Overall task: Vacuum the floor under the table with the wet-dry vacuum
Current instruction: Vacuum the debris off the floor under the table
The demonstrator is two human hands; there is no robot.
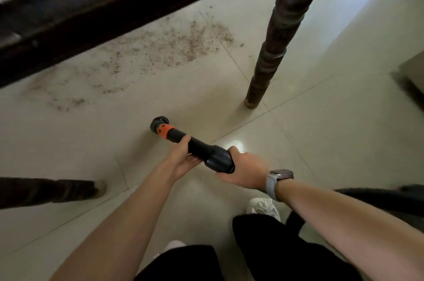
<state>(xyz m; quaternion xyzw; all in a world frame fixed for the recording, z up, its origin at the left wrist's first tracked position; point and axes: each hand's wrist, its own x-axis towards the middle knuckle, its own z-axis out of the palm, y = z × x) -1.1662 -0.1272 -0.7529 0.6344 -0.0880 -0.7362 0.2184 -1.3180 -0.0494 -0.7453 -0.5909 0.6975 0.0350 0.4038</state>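
The black vacuum wand (195, 145) is being held in both hands above the pale tiled floor (298, 120). The left hand (183, 159) is being kept closed around the narrow middle of the tube, and the right hand (245, 171) is being kept closed over the wider rear cuff, just behind the left grip. A grey watch (276, 181) is being worn on the right wrist. Ahead of the left grip, the orange collar (163, 130) and the black nozzle end (158, 123) are being pointed down and away, close to the floor; whether contact is being made cannot be told. Beyond the nozzle, a spread of brown crumbs (183, 42) is lying on the tiles under the dark desk edge (91, 5). Ahead and to the right of both grips, a turned wooden desk leg (273, 51) is standing on the floor. Behind the right grip, a white shoe (263, 207) is showing.
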